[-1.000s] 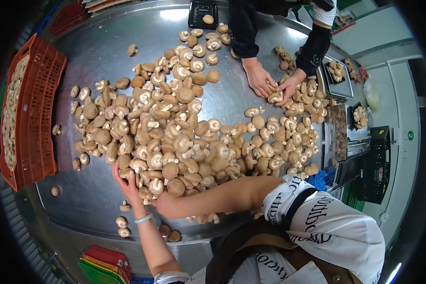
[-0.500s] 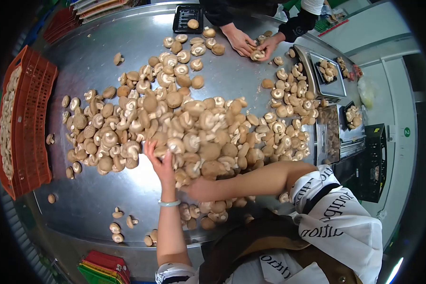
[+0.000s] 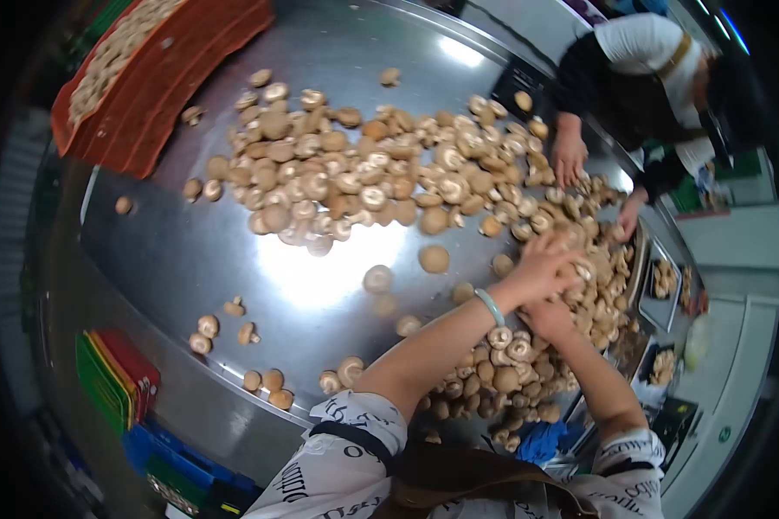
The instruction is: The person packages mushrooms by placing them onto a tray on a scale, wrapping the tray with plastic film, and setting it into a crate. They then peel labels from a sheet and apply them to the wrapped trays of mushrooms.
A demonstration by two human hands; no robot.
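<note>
Many brown-capped shiitake mushrooms (image 3: 372, 177) lie on a steel table, with a dense heap (image 3: 593, 281) at the right. My left hand (image 3: 541, 270), above a pale bracelet, spreads its fingers across mushrooms at the heap's near-left side. Just below it, my right hand (image 3: 550, 318) presses in among mushrooms; its fingers are largely hidden. The two hands are close together. More mushrooms (image 3: 502, 376) are gathered near the table's front edge, by my right forearm. A few single mushrooms (image 3: 434, 259) lie to the left of my hands.
A co-worker's hands (image 3: 569, 154) touch the heap's far side. An orange-red crate (image 3: 160, 95) of mushrooms stands at upper left. A black tray (image 3: 515, 82) lies at the back. Scales with a filled tray (image 3: 664, 279) are at right, coloured baskets (image 3: 112, 381) at lower left.
The view has turned. My hands have moved right across the table, and mushrooms have shifted with them, opening a bare strip. The co-worker's hands have parted and now rest at the heap.
</note>
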